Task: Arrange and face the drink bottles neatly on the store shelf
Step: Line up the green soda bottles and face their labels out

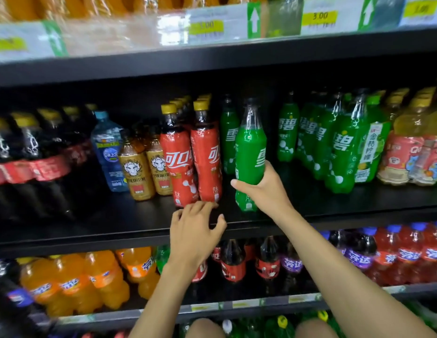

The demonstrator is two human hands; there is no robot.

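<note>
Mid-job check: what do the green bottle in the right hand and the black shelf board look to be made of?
The green bottle: probably clear glossy plastic, since highlights glint on its see-through neck; a green printed sleeve wraps the body. The shelf board: seemingly black painted metal, dull satin finish, thin front lip; coated wood is possible.

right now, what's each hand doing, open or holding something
Left hand: open, fingers loosely spread by the base of a red cola bottle, holding nothing.
Right hand: closed around the green bottle.
</note>
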